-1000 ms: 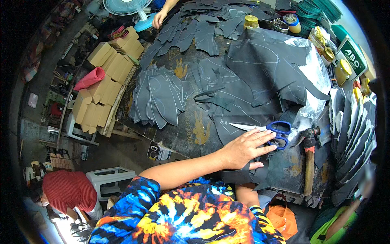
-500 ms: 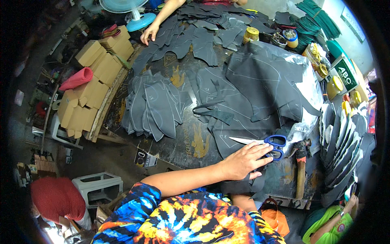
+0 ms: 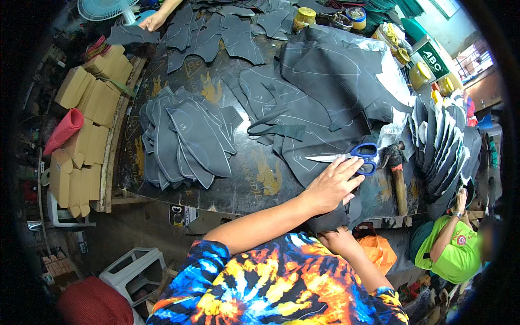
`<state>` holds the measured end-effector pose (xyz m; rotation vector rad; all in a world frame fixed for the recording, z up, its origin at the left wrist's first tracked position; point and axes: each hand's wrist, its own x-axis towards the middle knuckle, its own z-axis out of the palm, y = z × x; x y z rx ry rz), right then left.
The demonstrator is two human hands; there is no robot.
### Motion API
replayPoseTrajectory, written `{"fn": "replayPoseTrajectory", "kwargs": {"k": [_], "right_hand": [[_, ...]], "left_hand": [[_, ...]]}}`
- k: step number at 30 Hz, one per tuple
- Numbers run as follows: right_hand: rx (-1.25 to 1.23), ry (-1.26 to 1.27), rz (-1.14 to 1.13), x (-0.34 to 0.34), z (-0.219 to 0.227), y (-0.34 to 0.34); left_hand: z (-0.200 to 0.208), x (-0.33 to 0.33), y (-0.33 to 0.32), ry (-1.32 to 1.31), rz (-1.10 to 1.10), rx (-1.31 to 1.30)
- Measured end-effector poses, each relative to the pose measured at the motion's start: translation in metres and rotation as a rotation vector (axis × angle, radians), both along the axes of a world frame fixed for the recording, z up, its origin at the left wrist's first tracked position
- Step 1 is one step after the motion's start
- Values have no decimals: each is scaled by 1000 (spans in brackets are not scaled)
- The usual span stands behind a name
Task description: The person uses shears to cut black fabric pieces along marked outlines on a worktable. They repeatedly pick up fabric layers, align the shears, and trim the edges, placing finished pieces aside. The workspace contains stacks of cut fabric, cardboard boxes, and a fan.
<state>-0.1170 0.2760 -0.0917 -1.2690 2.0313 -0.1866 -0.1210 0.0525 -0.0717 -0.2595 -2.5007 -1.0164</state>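
My left hand [image 3: 333, 187] lies flat with its fingers stretched out over the dark material at the table's front edge. Its fingertips reach the blue handles of a pair of scissors [image 3: 325, 158], whose blades point left. A dark cut piece [image 3: 330, 221] hangs at the edge beneath that hand. Just below the edge, my right hand [image 3: 341, 240] is against this piece; its fingers are mostly hidden. Left of the scissors is a pile of dark cut pieces with chalk outlines [image 3: 200, 138]. Large marked dark sheets [image 3: 325, 76] spread behind the scissors.
A hammer [image 3: 399, 189] lies right of the scissors, beside standing dark pieces with white edges [image 3: 441, 146]. Jars [image 3: 420, 75] stand at the back right. Cardboard boxes [image 3: 92, 143] line the left. Another person's hand [image 3: 154, 21] holds a dark piece; a person in green [image 3: 452, 249] is at right.
The view has shifted, so the table stands further left and higher. My right hand has come into sight below the edge. The other person's hand now has a dark piece lifted at the far left.
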Motion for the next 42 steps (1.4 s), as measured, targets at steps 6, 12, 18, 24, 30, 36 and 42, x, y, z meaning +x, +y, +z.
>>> {"fn": "replayPoseTrajectory", "kwargs": {"k": [6, 12, 18, 24, 30, 36, 42], "right_hand": [[-144, 285, -200, 1, 50, 35], [-524, 247, -709, -33, 105, 28], [-465, 357, -328, -56, 83, -26], [-93, 131, -396, -81, 119, -10], [-713, 403, -239, -107, 121, -60], [-564, 500, -97, -117, 94, -83], [-547, 355, -247, -110, 77, -44]], "left_hand": [[-2, 8, 2, 21, -76, -5], [-8, 7, 22, -41, -307, 84], [12, 41, 2, -245, -370, 135], [59, 66, -54, -456, -145, 90], [67, 58, -112, -134, 433, -309], [30, 83, -111, -242, 476, -124], [18, 67, 0, -248, -76, 186]]}}
